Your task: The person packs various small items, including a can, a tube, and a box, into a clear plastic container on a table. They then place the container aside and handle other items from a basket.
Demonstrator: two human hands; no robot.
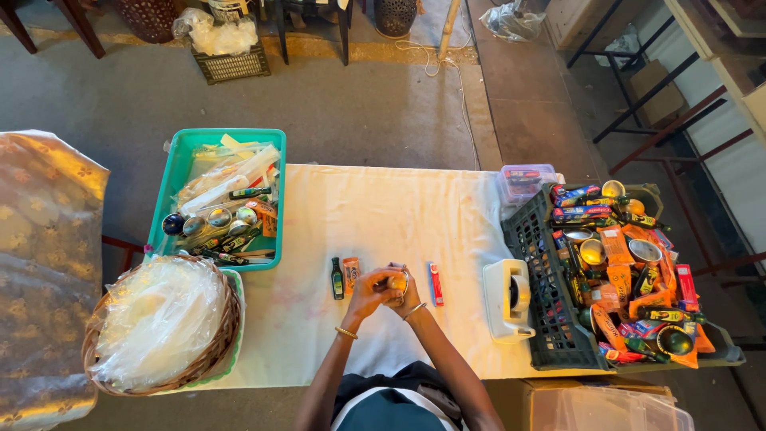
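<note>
Both hands, left (pixel 365 294) and right (pixel 408 289), cup a small round tin (pixel 396 281), probably; keep it steady above the table (pixel 375 215).

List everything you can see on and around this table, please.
table: one, white cloth, centre
small bottle: one, dark green, left of the hands
orange packet: one, beside the bottle
red packet: one, right of the hands
tape dispenser: one, white, beside the crate
black crate: one, full of orange packets, bottles and round tins, right end
teal tray: one, holding wrappers, bottles and tins, left end
wicker basket: one, brown, filled with clear plastic, front left
clear box: one, behind the crate
round object: one, golden, held in both hands
left hand: one, on the round object
right hand: one, on the round object
</note>
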